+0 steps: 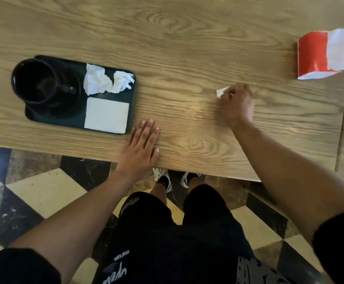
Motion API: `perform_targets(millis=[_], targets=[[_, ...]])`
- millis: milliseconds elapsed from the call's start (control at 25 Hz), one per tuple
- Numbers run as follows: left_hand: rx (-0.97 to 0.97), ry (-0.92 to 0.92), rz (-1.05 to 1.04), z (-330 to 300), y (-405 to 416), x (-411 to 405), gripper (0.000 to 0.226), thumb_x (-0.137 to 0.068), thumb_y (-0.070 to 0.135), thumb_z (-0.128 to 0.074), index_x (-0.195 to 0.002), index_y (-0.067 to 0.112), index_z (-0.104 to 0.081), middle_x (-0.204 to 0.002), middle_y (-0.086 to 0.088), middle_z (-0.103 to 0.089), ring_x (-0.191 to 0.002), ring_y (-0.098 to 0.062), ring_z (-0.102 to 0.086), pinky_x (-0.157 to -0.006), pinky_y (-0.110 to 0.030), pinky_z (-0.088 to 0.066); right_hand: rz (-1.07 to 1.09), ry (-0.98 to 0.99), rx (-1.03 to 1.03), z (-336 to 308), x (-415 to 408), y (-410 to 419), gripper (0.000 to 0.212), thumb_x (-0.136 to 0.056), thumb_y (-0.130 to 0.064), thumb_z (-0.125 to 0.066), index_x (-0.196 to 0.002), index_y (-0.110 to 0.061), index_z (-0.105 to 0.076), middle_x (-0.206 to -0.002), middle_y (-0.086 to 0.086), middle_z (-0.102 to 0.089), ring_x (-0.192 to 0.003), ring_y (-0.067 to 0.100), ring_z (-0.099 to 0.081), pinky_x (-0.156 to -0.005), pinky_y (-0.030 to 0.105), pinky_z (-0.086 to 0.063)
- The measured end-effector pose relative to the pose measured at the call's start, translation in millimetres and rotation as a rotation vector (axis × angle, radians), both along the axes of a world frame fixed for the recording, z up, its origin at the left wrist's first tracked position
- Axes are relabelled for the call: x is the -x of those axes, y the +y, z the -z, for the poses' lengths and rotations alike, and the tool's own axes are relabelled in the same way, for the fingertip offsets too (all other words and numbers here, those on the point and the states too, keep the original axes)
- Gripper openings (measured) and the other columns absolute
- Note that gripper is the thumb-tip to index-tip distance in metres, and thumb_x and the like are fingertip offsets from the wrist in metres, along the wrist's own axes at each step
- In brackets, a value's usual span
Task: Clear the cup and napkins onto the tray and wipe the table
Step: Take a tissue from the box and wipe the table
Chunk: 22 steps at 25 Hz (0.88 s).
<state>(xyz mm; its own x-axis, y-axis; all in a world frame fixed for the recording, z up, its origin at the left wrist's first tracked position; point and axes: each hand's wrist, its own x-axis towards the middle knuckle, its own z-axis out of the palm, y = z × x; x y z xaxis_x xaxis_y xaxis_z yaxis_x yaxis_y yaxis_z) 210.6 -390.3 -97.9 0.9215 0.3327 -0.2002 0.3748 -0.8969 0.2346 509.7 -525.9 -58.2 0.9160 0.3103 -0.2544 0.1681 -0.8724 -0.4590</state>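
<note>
**Tray loaded, right hand on the tabletop with a white wipe**

Bottom of frame: black shorts with white lettering, two bare forearms reaching up, white sneakers (163, 178) at the table edge on a checkered black-and-cream stone floor (44, 193).

Lower centre: left hand (140, 148) lies flat, palm down, fingers spread and holding nothing, on the near edge of the light wood-grain table (187, 48). Its fingertips sit just beside the tray's lower right corner; contact cannot be told.

Right of centre: right hand (236, 103) is curled closed over a small folded white tissue (222, 92), pressed against the tabletop; one corner of the tissue sticks out to the left of the fingers.

Left of centre: dark rectangular plastic tray (131, 95) rests on the table. On its left half stands a black ceramic cup (36, 80) on a black saucer (68, 107), handle pointing right. On its right half: two crumpled white napkins (105, 80) above, one flat square white napkin (106, 114) below.

Upper right: red-and-white paper bag (320, 54) near the table's far right edge, well apart from the hands.
</note>
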Motion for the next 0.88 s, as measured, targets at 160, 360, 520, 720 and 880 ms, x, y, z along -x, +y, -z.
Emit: perform_targets(millis=[160, 360, 520, 720, 880], targets=[[0.012, -0.001, -0.013, -1.7, -1.0, -0.5, 0.066, -0.103, 0.038, -0.036, -0.161, 0.01, -0.02, -0.171, -0.012, -0.011, -0.158, -0.027, -0.004, -0.127, -0.051, -0.011, -0.367, -0.005, -0.007, -3.6, 110.2, -0.9, 0.013, -0.09, -0.019, -0.056, -0.096, -0.016, -0.067, -0.108, 0.006, -0.058, -0.086, 0.024, -0.059, -0.066, 0.034, -0.051], [0.01, -0.047, -0.034, 0.8, -4.5, -0.7, 0.066, -0.101, 0.036, -0.035, -0.16, 0.009, -0.022, -0.17, -0.014, -0.014, -0.158, -0.028, -0.007, -0.126, -0.052, -0.013, -0.997, 0.061, -0.068, -1.8, 107.5, -79.1, 0.013, -0.089, -0.019, -0.058, -0.088, -0.014, -0.069, -0.098, 0.002, -0.061, -0.082, 0.022, -0.061, -0.07, 0.033, -0.053], [-0.018, -0.057, -0.023, 2.5, -4.6, -0.6, 0.065, -0.102, 0.036, -0.035, -0.16, 0.008, -0.022, -0.169, -0.015, -0.016, -0.158, -0.03, -0.008, -0.127, -0.052, -0.013, 0.149, -0.048, 0.144, 8.3, 21.2, -31.6, 0.022, -0.091, -0.023, -0.049, -0.102, -0.015, -0.066, -0.119, 0.011, -0.055, -0.103, 0.034, -0.058, -0.079, 0.036, -0.045], [0.01, -0.015, -0.031, -0.6, -4.0, -1.5, 0.065, -0.102, 0.037, -0.033, -0.16, 0.01, -0.02, -0.17, -0.014, -0.013, -0.158, -0.029, -0.006, -0.127, -0.051, -0.01, -0.782, -0.023, -0.025, -5.2, 161.9, -33.3, 0.005, -0.082, -0.016, -0.068, -0.087, -0.015, -0.069, -0.095, 0.005, -0.059, -0.082, 0.024, -0.059, -0.06, 0.037, -0.056], [0.039, 0.011, -0.036, -3.1, -2.8, -1.7, 0.066, -0.102, 0.036, -0.035, -0.161, 0.011, -0.018, -0.171, -0.012, -0.01, -0.158, -0.027, -0.002, -0.127, -0.05, -0.01, -0.869, 0.239, -0.138, -1.7, 140.1, -62.5, 0.01, -0.085, -0.012, -0.067, -0.089, -0.019, -0.073, -0.095, -0.005, -0.056, -0.075, 0.009, -0.055, -0.069, 0.021, -0.051]])
